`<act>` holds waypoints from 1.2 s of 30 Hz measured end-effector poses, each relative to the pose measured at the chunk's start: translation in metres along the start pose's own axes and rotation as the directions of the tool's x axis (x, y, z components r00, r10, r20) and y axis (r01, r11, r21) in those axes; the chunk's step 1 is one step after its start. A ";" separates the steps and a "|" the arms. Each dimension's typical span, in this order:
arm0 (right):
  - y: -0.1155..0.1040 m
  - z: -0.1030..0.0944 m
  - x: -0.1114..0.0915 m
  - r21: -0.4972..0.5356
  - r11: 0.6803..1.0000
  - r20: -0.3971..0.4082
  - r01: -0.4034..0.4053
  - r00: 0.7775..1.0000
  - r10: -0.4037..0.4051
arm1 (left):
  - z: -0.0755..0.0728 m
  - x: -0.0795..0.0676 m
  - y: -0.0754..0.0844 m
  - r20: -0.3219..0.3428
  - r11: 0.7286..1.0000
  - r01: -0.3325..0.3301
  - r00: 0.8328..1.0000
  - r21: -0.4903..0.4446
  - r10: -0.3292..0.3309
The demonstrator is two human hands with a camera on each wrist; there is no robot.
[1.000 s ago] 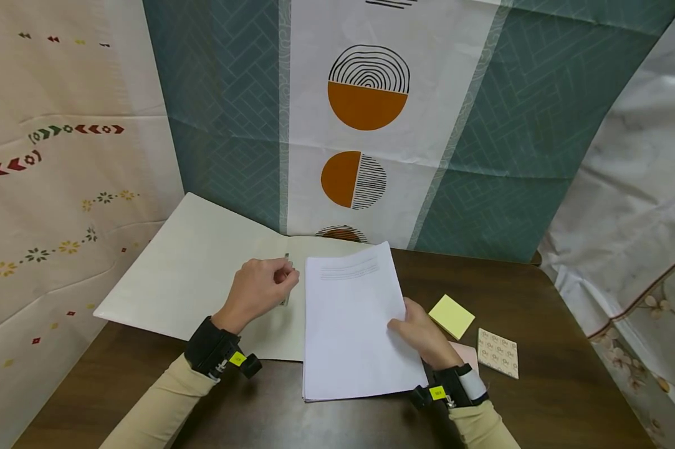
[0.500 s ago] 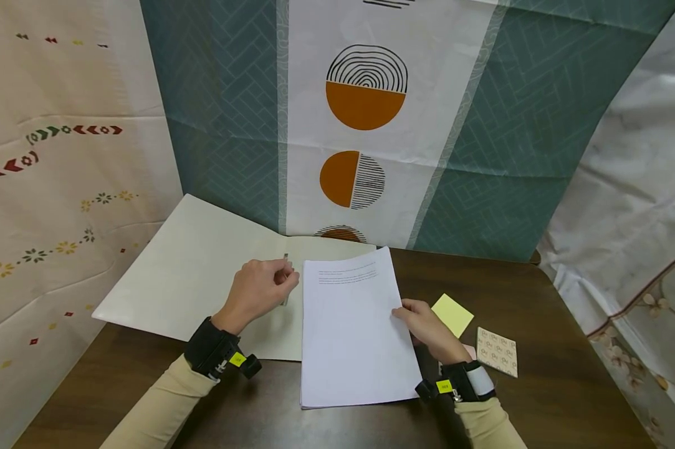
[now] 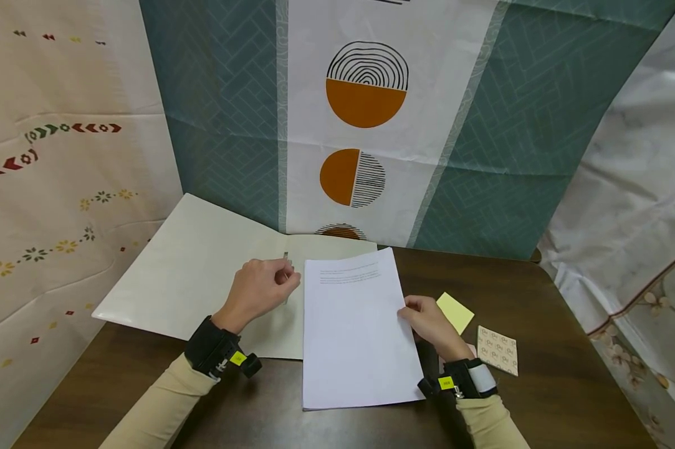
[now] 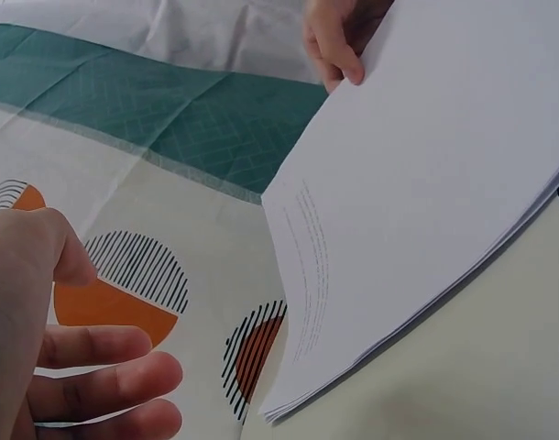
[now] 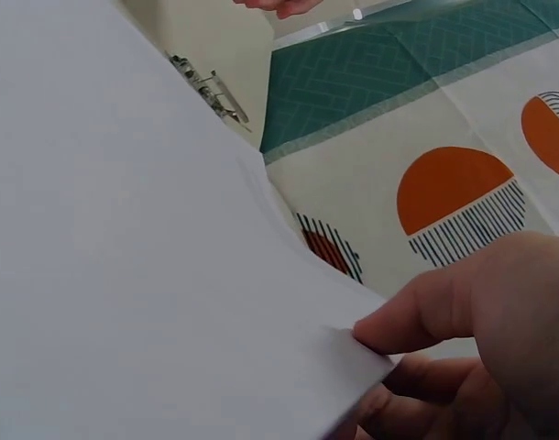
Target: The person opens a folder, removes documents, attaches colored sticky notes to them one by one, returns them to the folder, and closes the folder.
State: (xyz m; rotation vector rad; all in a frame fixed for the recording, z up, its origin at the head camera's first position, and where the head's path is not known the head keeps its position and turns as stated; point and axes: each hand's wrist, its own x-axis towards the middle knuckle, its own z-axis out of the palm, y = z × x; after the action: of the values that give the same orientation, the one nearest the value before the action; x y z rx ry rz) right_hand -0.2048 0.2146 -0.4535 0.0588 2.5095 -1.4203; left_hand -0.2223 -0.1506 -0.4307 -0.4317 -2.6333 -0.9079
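Observation:
My right hand [image 3: 434,324] pinches the right edge of a stack of white paper sheets [image 3: 354,349], thumb on top and fingers beneath. Several lines of print run across the top of the upper sheet. The stack overlaps the right side of an open white folder [image 3: 202,262]. A metal fastener [image 5: 211,92] is fixed along the folder's fold, partly hidden behind the left hand in the head view. Over that fastener hovers my left hand [image 3: 258,290]. Its fingers [image 4: 110,385] are loosely bent, apart from the thumb, with nothing between them.
Right of the paper lie a yellow sticky-note pad [image 3: 455,313], a patterned beige square pad [image 3: 497,350] and a pink pad mostly hidden by the right wrist. A patterned cloth [image 3: 348,112] hangs behind the brown table [image 3: 545,299].
The right hand has shifted slightly right and changed its hold on the paper's edge. The stack has moved slightly downward, nearer the person. The left hand has stayed nearly still.

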 end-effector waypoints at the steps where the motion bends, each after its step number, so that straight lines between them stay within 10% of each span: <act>1: -0.001 -0.001 -0.001 -0.005 1.000 0.009 0.003 1.000 -0.003 | 0.000 0.000 0.000 0.002 1.000 -0.001 1.000 0.001 0.001; 17: -0.007 -0.006 -0.013 -0.136 0.989 0.167 0.052 0.986 -0.029 | 0.002 -0.002 0.001 0.011 1.000 0.003 1.000 0.022 -0.004; 36: -0.004 -0.010 -0.017 -0.209 0.961 0.421 0.183 0.904 -0.080 | 0.004 0.000 0.001 0.020 0.999 -0.002 1.000 0.033 0.002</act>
State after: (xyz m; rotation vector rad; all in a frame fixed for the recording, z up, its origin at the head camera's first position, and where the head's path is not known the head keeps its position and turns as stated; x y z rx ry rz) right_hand -0.1907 0.2224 -0.4408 -0.4216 2.3397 -1.0211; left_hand -0.2224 -0.1474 -0.4334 -0.4372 -2.6614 -0.8630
